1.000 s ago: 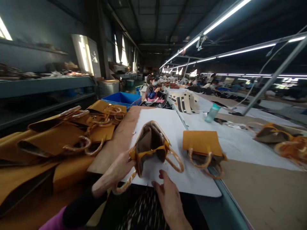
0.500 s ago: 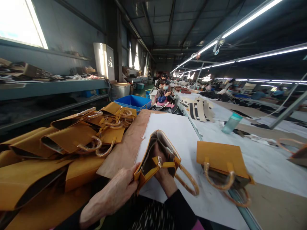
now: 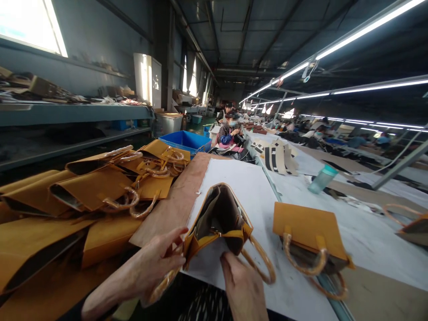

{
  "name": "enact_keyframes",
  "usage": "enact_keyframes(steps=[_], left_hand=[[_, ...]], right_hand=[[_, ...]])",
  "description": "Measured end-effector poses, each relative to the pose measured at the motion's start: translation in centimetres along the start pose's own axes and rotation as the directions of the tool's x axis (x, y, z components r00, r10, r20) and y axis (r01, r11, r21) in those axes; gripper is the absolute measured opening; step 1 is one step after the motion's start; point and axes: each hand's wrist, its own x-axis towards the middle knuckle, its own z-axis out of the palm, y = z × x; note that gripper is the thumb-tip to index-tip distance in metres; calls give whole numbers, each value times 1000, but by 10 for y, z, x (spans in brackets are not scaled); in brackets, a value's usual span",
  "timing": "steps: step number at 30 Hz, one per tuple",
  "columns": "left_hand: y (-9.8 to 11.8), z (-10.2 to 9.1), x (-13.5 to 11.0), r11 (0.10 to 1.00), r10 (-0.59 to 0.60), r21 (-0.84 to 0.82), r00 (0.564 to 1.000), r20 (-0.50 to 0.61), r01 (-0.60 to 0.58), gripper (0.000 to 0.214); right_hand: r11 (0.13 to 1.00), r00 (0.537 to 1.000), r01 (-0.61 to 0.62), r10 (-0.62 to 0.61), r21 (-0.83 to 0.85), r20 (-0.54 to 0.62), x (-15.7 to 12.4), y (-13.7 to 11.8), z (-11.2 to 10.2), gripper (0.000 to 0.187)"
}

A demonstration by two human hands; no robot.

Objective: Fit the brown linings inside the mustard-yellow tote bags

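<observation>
1 gaping bag (image 3: 210, 223) is at the near edge of the white sheet (image 3: 236, 174), with 2 hands at it; whether its base rests there is hidden. The left hand (image 3: 150, 267), fingers parted, is at its left corner, and I cannot tell if it grips. The right hand (image 3: 244, 285), fingers drawn together, is at the front rim; I cannot tell if it pinches.

1 mustard bag (image 3: 306, 223) with 2 handles lies across the sheet's right edge, and 1 more, the partly cut-off bag (image 3: 416, 229), lies farther right. The bag heap (image 3: 96, 187) on the left holds at least 6, overlapping too much for an exact count. There is 1 teal bottle (image 3: 323, 178) and 1 blue bin (image 3: 190, 145).

The sheet is bare from the gaping bag to its far edge, with a narrower gap toward the right edge. The brown board (image 3: 182, 189) shows bare along the sheet's left edge.

The gaping bag is mustard outside, grey-brown inside, with a small metal clasp (image 3: 217, 232) at the front and film-wrapped handles (image 3: 272, 273).
</observation>
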Motion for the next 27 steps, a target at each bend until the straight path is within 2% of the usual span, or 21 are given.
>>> enact_keyframes(steps=[1,3,5,6,7,9,10,11,13,15,18,20,23,25,27], left_hand=[[1,-6,-2,1000,26,0,1000,-9,-26,45],[12,-19,-3,995,92,53,990,-103,-87,44],[34,-30,3,968,228,151,949,-217,-198,35],[47,-32,9,936,328,208,916,-232,-283,30],[61,-32,19,882,447,256,873,-195,-395,25],[84,-25,48,712,665,307,747,-6,-631,21],[93,-20,66,615,736,300,667,114,-730,21],[99,-13,84,539,769,293,603,212,-790,22],[104,0,120,444,773,314,536,339,-839,23],[103,10,147,402,746,343,521,415,-849,24],[100,20,163,355,730,376,505,460,-856,24],[101,24,164,318,735,396,488,470,-861,22],[106,30,161,294,723,424,490,488,-857,12],[112,37,160,291,710,414,485,511,-862,8],[117,48,160,267,710,385,451,541,-883,7]], right_hand=[[1000,992,-3,3,1,-129,-5,5,-11,26],[999,938,-39,36,-2,-345,-4,14,-30,29],[995,903,-100,96,12,-418,10,20,-44,43],[991,905,-130,136,42,-403,19,21,-48,50],[984,917,-155,176,87,-358,28,22,-50,53],[963,949,-192,231,189,-213,45,20,-51,51],[950,960,-215,248,228,-130,52,18,-51,47],[937,963,-241,263,252,-57,58,17,-51,42],[915,958,-285,285,284,41,64,16,-53,36],[895,956,-294,274,336,106,67,21,-60,32],[870,961,-256,184,421,204,68,37,-77,29],[862,955,-246,138,444,263,66,50,-89,29],[846,943,-261,121,465,310,60,68,-100,32],[820,946,-273,133,503,296,54,77,-100,35],[799,953,-283,168,531,254,49,82,-95,39]])
